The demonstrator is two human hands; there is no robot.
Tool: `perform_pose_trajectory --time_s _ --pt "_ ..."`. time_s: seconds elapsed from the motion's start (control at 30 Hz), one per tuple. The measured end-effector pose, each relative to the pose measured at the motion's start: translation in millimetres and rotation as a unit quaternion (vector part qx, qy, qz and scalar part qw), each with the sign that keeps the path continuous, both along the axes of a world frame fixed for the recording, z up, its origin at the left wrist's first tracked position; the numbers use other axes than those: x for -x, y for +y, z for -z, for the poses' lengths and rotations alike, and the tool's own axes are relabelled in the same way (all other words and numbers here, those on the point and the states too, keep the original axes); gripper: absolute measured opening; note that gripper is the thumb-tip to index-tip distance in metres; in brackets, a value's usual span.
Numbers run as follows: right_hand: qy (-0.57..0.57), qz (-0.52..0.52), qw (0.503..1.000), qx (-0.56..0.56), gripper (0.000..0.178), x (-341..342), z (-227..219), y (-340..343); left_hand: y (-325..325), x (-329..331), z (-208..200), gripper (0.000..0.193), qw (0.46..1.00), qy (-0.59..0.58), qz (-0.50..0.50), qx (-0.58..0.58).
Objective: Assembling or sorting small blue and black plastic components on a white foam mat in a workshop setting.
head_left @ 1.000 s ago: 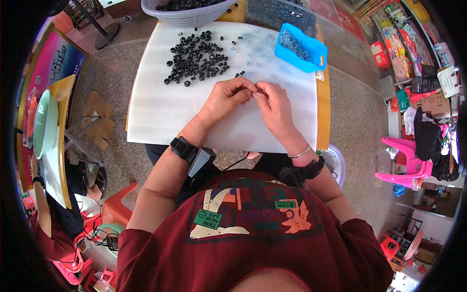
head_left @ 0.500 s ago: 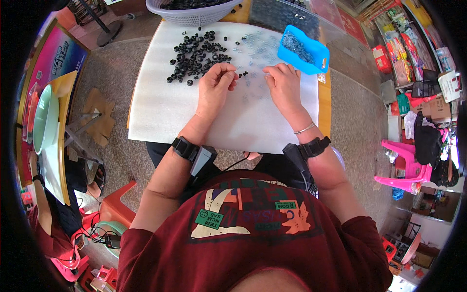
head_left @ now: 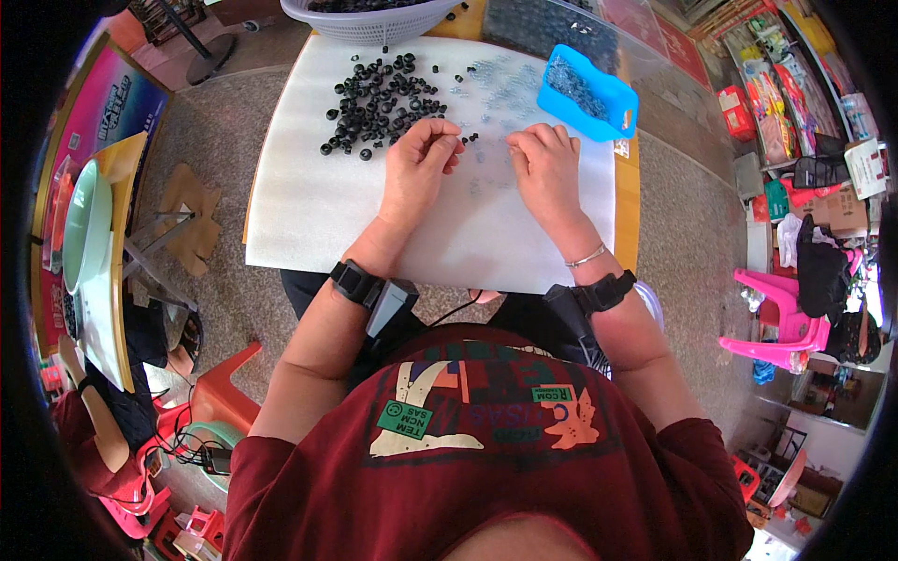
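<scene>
Many black parts (head_left: 377, 114), white sheet's (head_left: 323, 215) far left | left hand (head_left: 416, 170), right hand (head_left: 547, 170) over sheet: fingertips together, contents unclear

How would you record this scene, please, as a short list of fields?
Left hand: over the white flat sheet, fingers bent; whether it holds anything unclear
Right hand: apart from the left, fingers bent; grip unclear
Sheet, far left: small rounded black pieces, clustered
Sheet, far right: small translucent bluish pieces, scattered
Far right corner: bright blue plastic tray containing bluish pieces
Far edge: pale grey perforated plastic basket holding black pieces
</scene>
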State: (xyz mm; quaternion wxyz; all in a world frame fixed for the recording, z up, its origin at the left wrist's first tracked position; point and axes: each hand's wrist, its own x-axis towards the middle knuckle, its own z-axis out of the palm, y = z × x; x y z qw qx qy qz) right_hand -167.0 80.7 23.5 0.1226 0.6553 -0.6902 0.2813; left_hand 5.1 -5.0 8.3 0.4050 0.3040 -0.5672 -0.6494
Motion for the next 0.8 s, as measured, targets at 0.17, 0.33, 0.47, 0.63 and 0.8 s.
perform_pose_trajectory --time_s 0.17,0.33,0.47,0.63,0.8 --pt "-0.007 0.012 1.0 0.004 0.005 -2 3 -2 -1 0 1 0.011 1.0 0.004 0.002 0.004" --pt "-0.036 0.0 0.999 -0.005 0.004 -6 0 -7 0 -1 0 0.011 1.0 0.024 -0.006 0.001" --pt "-0.002 -0.012 0.999 -0.05 0.004 -22 -2 -8 0 -1 1 0.011 1.0 0.029 -0.006 0.009" --pt "-0.016 0.003 0.998 -0.067 0.004 -25 4 -11 0 0 3 0.011 1.0 0.025 0.001 0.013" --pt "-0.154 -0.03 0.987 -0.038 0.007 -23 0 -10 0 3 5 0.009 0.999 -0.006 0.011 0.035"
